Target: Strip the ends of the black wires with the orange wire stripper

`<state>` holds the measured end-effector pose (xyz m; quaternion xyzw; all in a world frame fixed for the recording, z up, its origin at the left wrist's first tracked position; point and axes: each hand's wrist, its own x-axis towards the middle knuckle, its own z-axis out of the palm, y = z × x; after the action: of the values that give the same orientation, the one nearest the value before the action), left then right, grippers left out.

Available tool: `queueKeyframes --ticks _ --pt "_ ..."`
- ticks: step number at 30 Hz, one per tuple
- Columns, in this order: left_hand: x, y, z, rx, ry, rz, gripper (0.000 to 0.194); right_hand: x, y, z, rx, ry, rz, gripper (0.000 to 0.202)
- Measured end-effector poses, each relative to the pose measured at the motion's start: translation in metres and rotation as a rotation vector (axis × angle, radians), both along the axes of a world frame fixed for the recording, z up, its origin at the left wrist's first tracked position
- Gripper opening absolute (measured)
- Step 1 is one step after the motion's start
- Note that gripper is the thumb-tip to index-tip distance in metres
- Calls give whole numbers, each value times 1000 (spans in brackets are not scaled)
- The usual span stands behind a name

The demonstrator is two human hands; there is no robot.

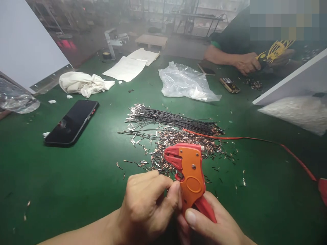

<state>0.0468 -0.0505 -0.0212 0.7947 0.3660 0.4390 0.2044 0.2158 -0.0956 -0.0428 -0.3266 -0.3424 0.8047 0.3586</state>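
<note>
An orange and red wire stripper [193, 170] stands tilted upright in my right hand [217, 221], its jaws pointing left. The fingers of that hand wrap round its handles. Against the tool's lower jaw side, my left hand [150, 204] is closed in a pinch; what it holds, if anything, is hidden. Behind the stripper lies a heap of short black wire offcuts [163, 149] with copper ends. Beyond the heap rests a bundle of black wires [166, 117] with metal terminals at the left end. A red strip [240, 137] runs from the bundle to the right.
A phone [73, 122] lies at left, with a white cloth [85, 83] behind it. Paper sheets [127, 69] and a clear plastic bag [186, 81] are farther back. At the upper right, another person's hand [246, 63] holds yellow wires. A white panel [293, 76] slants at right.
</note>
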Motion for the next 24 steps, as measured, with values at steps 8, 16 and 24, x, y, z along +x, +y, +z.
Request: queueKeyframes --ticks 8,16,24 --pt "0 -3 -5 56 42 -2 19 0 -6 4 -220 -169 -54 52" --pt "-4 4 3 -230 -40 68 25 6 -2 8 -255 150 -90 44" --pt "-15 7 -5 -660 -353 118 34 17 -1 4 -206 251 64 37"
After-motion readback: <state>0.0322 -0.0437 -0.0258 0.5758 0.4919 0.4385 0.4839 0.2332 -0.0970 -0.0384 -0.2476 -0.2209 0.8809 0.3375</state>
